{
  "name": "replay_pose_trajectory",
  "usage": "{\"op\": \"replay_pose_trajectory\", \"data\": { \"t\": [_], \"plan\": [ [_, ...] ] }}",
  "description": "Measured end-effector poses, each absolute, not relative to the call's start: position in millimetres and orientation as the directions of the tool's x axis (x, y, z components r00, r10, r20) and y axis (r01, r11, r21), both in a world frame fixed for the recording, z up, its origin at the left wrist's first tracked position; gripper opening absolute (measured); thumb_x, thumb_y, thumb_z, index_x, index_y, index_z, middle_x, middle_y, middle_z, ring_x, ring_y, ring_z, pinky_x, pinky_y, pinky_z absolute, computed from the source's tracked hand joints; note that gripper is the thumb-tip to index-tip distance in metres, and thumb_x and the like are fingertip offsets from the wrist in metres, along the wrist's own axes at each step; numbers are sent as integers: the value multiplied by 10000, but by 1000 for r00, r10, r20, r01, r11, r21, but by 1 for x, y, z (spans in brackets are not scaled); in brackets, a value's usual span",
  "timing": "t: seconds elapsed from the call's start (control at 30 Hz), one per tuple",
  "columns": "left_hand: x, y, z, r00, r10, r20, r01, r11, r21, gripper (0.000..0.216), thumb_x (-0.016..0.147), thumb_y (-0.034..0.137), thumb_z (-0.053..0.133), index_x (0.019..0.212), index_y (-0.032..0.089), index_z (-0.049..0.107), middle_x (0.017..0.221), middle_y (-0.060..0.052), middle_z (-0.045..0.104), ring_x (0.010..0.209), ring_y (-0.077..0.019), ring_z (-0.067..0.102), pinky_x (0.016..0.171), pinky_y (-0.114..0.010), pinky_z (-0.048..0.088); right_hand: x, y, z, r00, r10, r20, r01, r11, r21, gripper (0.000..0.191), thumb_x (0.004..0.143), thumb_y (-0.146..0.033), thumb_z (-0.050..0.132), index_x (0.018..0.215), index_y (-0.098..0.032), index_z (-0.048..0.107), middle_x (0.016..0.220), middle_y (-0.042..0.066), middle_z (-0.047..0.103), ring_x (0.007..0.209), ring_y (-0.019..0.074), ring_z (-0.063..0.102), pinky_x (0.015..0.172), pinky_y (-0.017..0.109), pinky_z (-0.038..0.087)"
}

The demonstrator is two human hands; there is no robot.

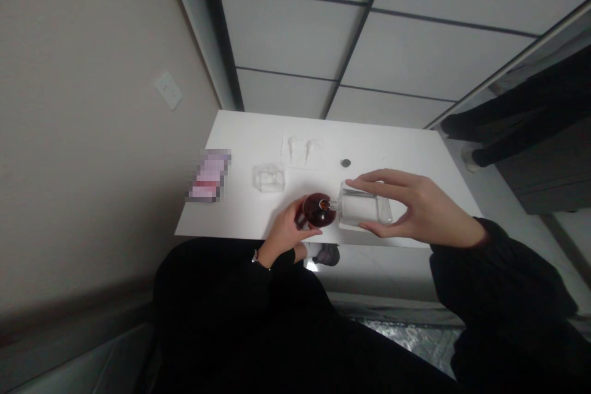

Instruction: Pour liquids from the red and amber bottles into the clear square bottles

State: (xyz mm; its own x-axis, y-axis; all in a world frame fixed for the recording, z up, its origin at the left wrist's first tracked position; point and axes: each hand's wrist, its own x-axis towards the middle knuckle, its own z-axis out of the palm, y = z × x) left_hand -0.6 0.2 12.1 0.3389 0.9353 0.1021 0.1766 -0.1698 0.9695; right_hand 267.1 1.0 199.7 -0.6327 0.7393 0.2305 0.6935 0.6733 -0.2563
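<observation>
My left hand [285,233] grips a small dark red bottle [318,210] near the front edge of the white table [392,141]. My right hand [415,206] holds a clear square glass bottle [362,208] tipped on its side. The clear bottle's narrow neck points left and touches the mouth of the red bottle. Both arms wear black sleeves.
A small clear glass cap or box [269,177] lies left of the bottles. Behind it sit a transparent packet with white pieces [301,149] and a small dark round cap [345,162]. A blurred pink item [209,175] lies at the table's left edge. A wall socket [168,90] is on the left wall.
</observation>
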Motion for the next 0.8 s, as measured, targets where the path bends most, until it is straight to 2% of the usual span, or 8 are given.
{"op": "replay_pose_trajectory", "data": {
  "t": [0.23, 0.8],
  "plan": [
    [-1, 0, 11, 344, 932, 114, 159, -178, 971, 843, 714, 261, 1022, 1462, 234, 634, 1391, -96, 758, 1267, -342, 735, 1132, -503, 589, 267, 3, 203, -653, 730, 202, 687, 683, -249, 560, 971, -447, 751, 1489, -240, 704, 1304, 129, 790, 1125, 310, 793, 915, 451, 693],
    [-1, 0, 13, 348, 932, 103, 170, -171, 970, 851, 709, 225, 1017, 1470, 218, 634, 1404, -110, 755, 1278, -348, 731, 1137, -501, 590, 261, 7, 208, -669, 727, 155, 690, 685, -234, 573, 956, -432, 762, 1490, -232, 706, 1310, 121, 790, 1113, 298, 795, 906, 427, 680]
  ]
}}
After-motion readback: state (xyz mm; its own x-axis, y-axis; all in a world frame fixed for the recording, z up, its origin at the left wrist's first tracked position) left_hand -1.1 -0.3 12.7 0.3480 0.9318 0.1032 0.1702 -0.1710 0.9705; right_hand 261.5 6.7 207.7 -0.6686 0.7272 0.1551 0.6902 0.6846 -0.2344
